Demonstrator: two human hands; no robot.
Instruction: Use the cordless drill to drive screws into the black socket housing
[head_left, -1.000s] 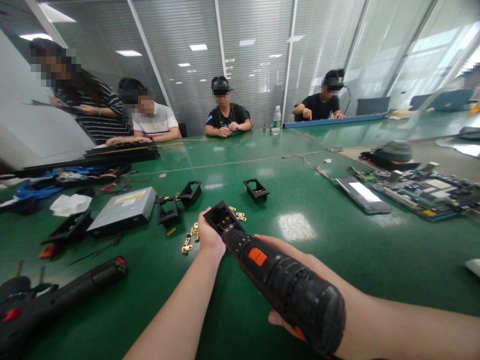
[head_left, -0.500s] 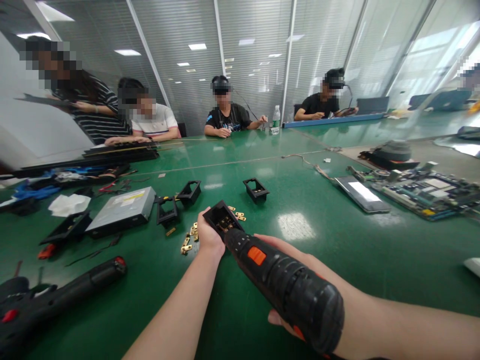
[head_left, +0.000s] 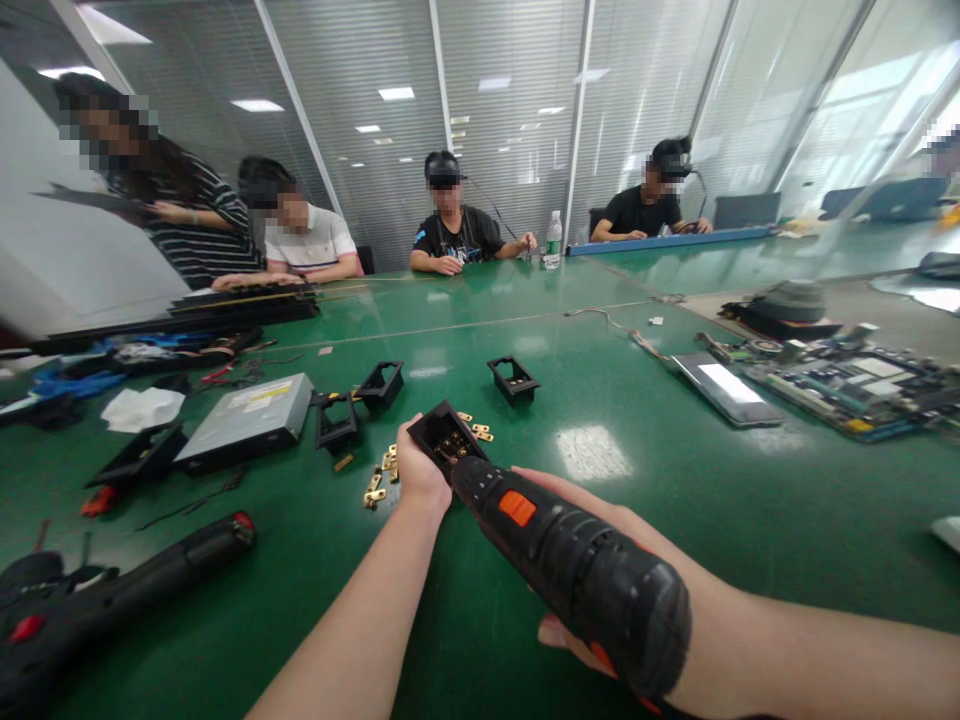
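Over the green bench (head_left: 465, 620), your right grip (head_left: 637, 535) is wrapped around the black power screwdriver (head_left: 566, 560), its nose at the black housing (head_left: 430, 427). That housing sits in your left grip (head_left: 422, 472), fingers closed on it, with loose brass pieces (head_left: 376, 494) just beside.

Beside the black plastic power screwdriver with orange parts (head_left: 574, 580), the person's left hand (head_left: 424, 475) is ungloved, its wrist smooth and plain, and the left forearm (head_left: 352, 620) is bare, slim at the wrist and broader toward the elbow. On the screwdriver's other side, the right hand (head_left: 645, 545) is also ungloved, with a rounded fingertip (head_left: 553, 631) visible below the tool's body; much of the hand is hidden. The right forearm (head_left: 832, 640) is bare and smooth.
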